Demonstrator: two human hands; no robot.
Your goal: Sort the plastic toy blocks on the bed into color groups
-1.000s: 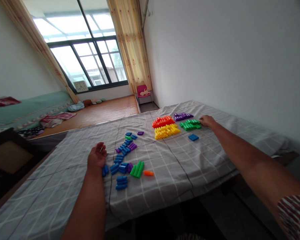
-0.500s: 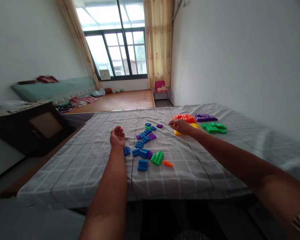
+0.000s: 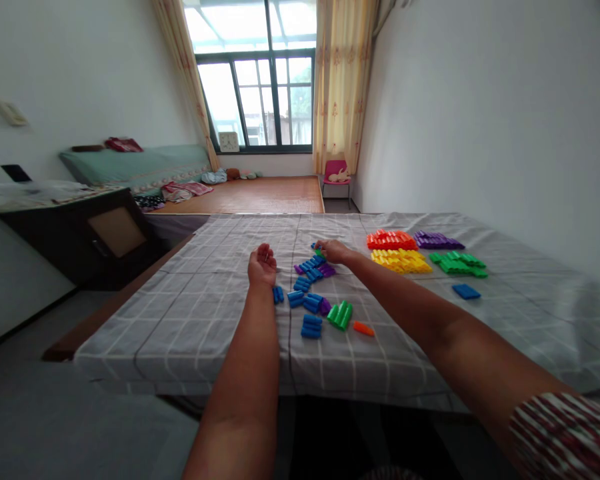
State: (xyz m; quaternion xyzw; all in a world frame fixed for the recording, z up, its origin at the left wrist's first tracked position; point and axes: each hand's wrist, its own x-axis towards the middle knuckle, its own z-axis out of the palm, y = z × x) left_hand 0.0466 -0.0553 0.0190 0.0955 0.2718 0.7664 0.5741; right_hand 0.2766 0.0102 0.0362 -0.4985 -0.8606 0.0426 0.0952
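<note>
l hand (image 3: pixel 263 267) is held half-open, palm up, nr blue pcs (image 3: pixel 278 295), while green pc (image 3: pixel 319 253) is partly covered by r hand (image 3: pixel 331 251), grip unclear

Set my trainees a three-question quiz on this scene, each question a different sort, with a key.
1. Which pile sits just in front of the red pile: A) purple, B) yellow, C) green?
2. True or false: the left hand is palm up, apart from the right hand.
3. Fill in: right of the loose green pieces nearest the camera lies a single ____ piece.
Key: 1 B; 2 true; 3 orange.
</note>
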